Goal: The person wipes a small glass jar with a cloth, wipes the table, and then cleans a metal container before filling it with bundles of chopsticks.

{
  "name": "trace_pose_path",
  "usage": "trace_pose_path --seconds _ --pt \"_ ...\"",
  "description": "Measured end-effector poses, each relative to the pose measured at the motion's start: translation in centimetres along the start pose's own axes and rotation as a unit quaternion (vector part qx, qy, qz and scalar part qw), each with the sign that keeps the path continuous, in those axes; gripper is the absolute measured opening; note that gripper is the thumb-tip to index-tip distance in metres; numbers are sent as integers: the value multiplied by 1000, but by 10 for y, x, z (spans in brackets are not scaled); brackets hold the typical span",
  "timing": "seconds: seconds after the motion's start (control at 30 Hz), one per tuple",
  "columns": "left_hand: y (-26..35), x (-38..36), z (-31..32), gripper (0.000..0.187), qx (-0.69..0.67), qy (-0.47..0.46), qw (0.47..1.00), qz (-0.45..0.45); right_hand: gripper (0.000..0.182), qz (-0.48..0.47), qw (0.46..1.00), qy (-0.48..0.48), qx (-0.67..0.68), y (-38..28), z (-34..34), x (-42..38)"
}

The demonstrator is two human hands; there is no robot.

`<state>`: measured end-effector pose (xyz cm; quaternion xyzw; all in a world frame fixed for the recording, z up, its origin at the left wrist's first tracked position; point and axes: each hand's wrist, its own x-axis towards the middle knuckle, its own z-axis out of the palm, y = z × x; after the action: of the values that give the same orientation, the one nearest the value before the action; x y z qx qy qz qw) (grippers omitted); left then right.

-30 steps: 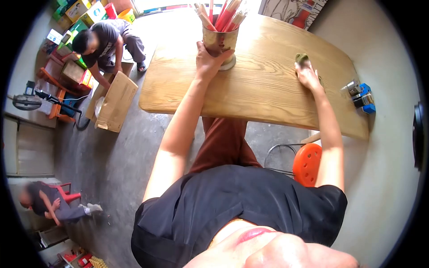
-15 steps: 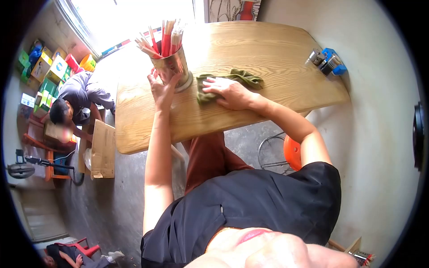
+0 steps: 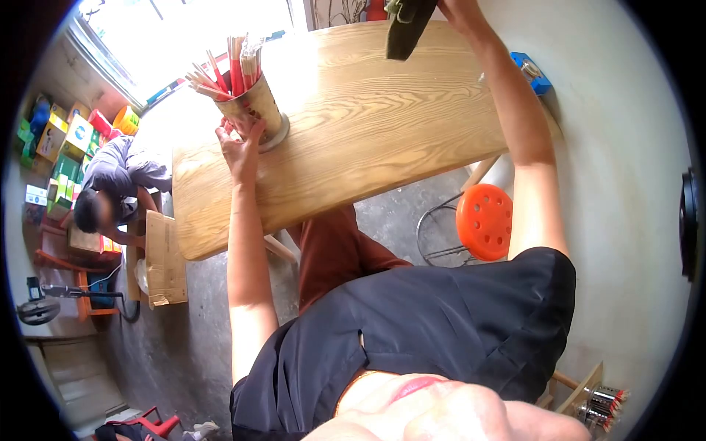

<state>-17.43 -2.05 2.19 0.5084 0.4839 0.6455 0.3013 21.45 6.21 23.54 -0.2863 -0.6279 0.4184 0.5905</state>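
My left hand [image 3: 241,147] is wrapped round the lower side of a metal canister [image 3: 256,109] that stands on the wooden table [image 3: 368,125]. Chopsticks, several in red wrappers [image 3: 236,70], stick up out of it. At the top edge of the view, my right hand [image 3: 457,10] is stretched to the far side of the table with a green cloth [image 3: 409,28]. The cloth hangs from the hand, and part of it is cut off by the frame.
A blue holder [image 3: 531,73] stands at the table's right end, partly behind my right arm. An orange stool [image 3: 485,222] is below the table. At left, a person [image 3: 114,176] bends over a cardboard box [image 3: 165,259] near stacked cartons [image 3: 65,165].
My right hand has moved from the table's middle to its far side with the cloth. My left hand is still on the canister. The view has shifted slightly.
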Motion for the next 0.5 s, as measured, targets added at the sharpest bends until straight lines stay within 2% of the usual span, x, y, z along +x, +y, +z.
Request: trace_pose_path --seconds 0.07,0.13,0.17,0.2,0.23,0.27,0.3,0.33,0.4,0.43,0.47,0.5 --pt "1 -1 -1 85 24 6 1000 7 31 -2 999 -7 37 -9 8 -11" --pt "-3 0 -3 85 46 12 999 14 26 18 987 -160 6 0 13 -38" --pt "-6 1 -4 85 47 9 999 14 29 22 969 -233 -80 9 13 -54" --pt "-9 2 -5 84 49 6 999 14 34 25 938 -304 -165 23 9 -70" --pt "-7 2 -4 84 48 7 999 16 45 -37 853 -424 -302 40 1 -83" --pt "-5 0 -3 83 26 0 1000 16 52 57 816 -492 -299 58 -7 -104" --pt "-3 -1 -2 83 6 -7 1000 15 41 249 786 -468 -318 58 -1 -120" --pt "-1 0 -2 83 8 -8 1000 15 36 254 771 -433 -392 61 -5 -127" --pt "1 -2 -1 82 20 -9 1000 18 28 116 816 -280 -492 69 -4 -132" --pt "2 -2 0 82 20 -11 1000 14 25 183 870 -160 -429 68 5 -129" --pt "4 -1 0 82 26 -9 999 16 37 161 882 -110 -428 84 1 -126" --pt "4 -1 0 82 32 -7 999 20 53 209 852 -90 -472 89 14 -128"
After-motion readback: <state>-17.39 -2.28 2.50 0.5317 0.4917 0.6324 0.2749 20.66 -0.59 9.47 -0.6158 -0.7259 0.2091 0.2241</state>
